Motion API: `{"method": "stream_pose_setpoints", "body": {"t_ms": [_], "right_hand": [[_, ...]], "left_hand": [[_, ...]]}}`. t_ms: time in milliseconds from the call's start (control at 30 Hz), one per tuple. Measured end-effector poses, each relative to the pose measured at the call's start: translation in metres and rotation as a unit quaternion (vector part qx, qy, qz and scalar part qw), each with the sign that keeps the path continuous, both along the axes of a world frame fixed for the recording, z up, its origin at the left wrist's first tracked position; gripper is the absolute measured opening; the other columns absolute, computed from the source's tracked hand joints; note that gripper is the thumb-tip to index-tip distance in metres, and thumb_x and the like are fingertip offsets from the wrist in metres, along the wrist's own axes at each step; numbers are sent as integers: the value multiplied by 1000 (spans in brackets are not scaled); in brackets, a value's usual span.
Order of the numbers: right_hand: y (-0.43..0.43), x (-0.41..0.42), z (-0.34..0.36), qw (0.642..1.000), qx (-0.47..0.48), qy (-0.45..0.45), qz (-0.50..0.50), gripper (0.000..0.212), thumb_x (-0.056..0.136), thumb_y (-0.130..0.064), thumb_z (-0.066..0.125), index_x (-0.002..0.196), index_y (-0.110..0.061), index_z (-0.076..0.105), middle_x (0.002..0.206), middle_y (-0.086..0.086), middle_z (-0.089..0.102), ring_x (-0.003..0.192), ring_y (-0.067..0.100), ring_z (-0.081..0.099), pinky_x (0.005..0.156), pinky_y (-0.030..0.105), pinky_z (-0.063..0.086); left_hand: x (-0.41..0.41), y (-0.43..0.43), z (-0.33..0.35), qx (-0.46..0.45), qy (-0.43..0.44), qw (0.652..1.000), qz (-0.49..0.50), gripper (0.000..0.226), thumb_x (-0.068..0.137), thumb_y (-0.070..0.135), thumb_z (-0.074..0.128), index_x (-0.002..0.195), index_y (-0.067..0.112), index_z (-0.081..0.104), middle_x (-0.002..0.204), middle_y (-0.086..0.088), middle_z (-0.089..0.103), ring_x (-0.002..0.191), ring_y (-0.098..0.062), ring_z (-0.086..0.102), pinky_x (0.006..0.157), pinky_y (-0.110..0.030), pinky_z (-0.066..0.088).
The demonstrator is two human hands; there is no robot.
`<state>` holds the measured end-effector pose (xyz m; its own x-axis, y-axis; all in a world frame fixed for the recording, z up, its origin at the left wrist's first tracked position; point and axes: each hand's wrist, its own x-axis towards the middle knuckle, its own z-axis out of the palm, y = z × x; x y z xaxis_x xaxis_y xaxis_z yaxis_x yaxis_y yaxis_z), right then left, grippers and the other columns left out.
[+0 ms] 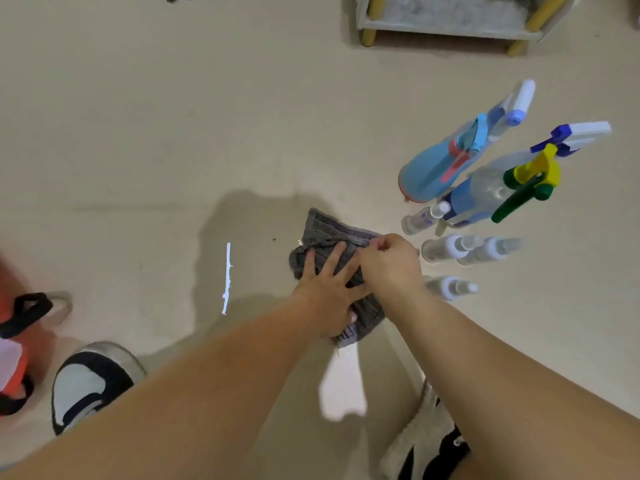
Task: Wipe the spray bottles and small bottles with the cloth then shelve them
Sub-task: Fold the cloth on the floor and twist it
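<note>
A grey cloth (pixel 329 230) lies crumpled on the beige floor. My left hand (pixel 329 289) lies flat on it with fingers spread. My right hand (pixel 391 261) pinches the cloth's right edge between its fingertips. To the right stand a blue spray bottle (pixel 436 168), a clear spray bottle with a yellow-green trigger (pixel 495 188) and another with a white and blue trigger (pixel 575 133). Several small clear bottles with white caps stand nearer, such as one small bottle (pixel 422 218) and another small bottle (pixel 446 247) close to my right hand.
A low shelf (pixel 450 26) with yellow legs stands at the top right. My shoes show at the lower left (pixel 90 382) and lower right (pixel 429 441). An orange and black object (pixel 14 341) sits at the left edge. A white streak (pixel 227 278) marks the floor.
</note>
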<state>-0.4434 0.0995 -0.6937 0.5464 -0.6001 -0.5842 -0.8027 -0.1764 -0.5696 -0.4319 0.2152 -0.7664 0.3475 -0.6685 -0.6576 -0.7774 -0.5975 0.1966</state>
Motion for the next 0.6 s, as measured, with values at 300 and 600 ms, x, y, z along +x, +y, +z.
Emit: {"method": "stream_pose_setpoints", "body": {"t_ms": [300,600], "right_hand": [[44,26,-22,996,90,9,20,18,91,-10,50,92,-14,68,79,5,66,69,25,58,64,34,48],[110,65,-13,989,112,20,98,21,99,-21,55,99,-5,70,77,9,66,63,24,59,56,32,49]], "left_hand": [[123,80,5,-9,-32,960,277,74,104,64,35,159,54,-13,168,3,-35,155,-34,-30,125,-66,-8],[69,126,-2,-17,-55,946,318,67,110,46,24,164,36,-14,171,4,-29,156,-34,-30,122,-69,-10]]}}
